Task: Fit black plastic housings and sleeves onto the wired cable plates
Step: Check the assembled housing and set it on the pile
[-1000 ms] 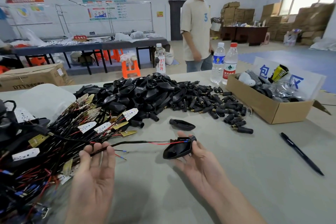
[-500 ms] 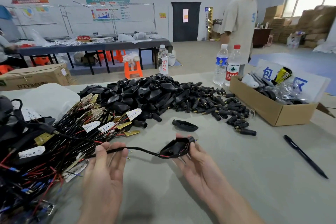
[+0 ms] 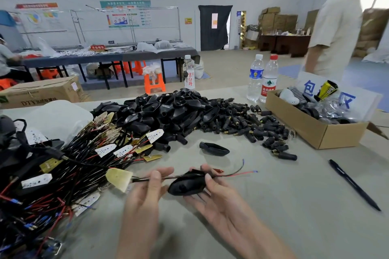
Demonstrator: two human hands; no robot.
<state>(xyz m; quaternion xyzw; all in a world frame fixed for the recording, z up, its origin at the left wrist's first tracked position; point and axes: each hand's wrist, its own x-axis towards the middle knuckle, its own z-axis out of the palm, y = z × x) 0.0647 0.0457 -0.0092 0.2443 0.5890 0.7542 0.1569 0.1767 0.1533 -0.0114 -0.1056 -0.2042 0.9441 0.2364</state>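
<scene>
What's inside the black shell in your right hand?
A cable seems to run through the black housing: thin red and black wires poke out one end, the gold plate is outside the other. The housing's wall hides what lies inside.

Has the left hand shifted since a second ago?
Yes. The left hand, pinching the cable, moved rightward, nearer the loose housing on the table.

Wired plates [image 3: 63,166] lie left, housings [image 3: 168,111] behind, box [image 3: 315,130] right, pen [image 3: 353,184] before it.
</scene>
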